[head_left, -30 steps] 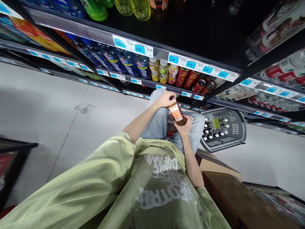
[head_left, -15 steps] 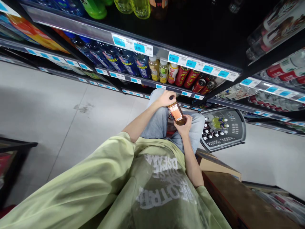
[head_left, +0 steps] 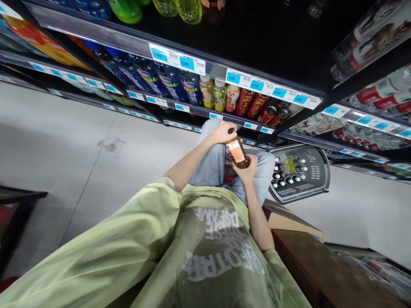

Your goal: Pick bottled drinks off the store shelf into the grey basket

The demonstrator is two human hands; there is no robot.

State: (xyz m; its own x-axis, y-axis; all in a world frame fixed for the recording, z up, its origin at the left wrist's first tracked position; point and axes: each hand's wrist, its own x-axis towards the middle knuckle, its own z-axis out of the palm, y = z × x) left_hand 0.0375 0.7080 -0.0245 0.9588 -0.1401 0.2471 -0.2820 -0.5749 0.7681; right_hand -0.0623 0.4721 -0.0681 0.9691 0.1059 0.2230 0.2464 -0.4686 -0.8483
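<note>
– Store shelves (head_left: 96, 29) ahead; btl (head_left: 236, 150) held over the lap (head_left: 210, 164). Grip OK?
– L hand (head_left: 224, 131) curled round btl top, R hand (head_left: 246, 169) cupping base. Could hit floor (head_left: 144, 141) if R slackens.

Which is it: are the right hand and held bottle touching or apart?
Touching: the head view shows the right hand cupping the held bottle's lower end.

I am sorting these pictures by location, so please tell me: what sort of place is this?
Probably a supermarket's drinks aisle: price tags line the shelf edges, drink bottles stand in rows, and a shopping basket holding more bottles stands nearby.
</note>
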